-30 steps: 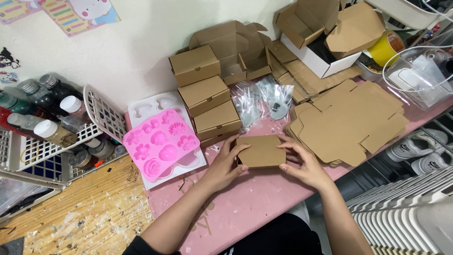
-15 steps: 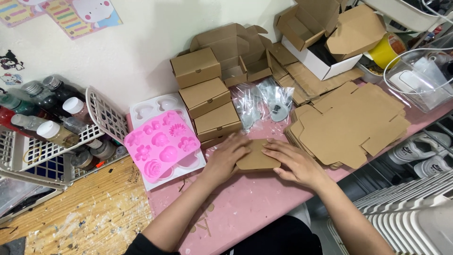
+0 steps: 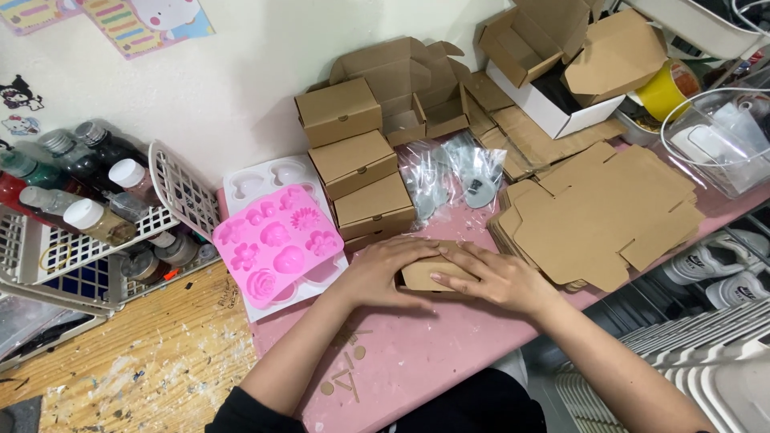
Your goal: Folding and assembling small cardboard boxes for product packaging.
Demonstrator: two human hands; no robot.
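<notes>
- the small cardboard box (image 3: 425,273) under both hands is plain kraft brown, same as the closed boxes (image 3: 353,164) and flat box blanks (image 3: 601,212)
- pink tabletop (image 3: 449,361), speckled with little brown card scraps (image 3: 346,377)
- flower silicone mould (image 3: 277,244) is bubblegum pink, on a white mould (image 3: 261,180)
- white wire basket (image 3: 48,256)
- yellow cup (image 3: 662,92)
- paint-splattered wooden floor (image 3: 120,369)

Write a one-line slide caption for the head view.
Both hands, left hand and right hand, press a small cardboard box flat-palmed on the pink table beside a pink flower mould.
</notes>
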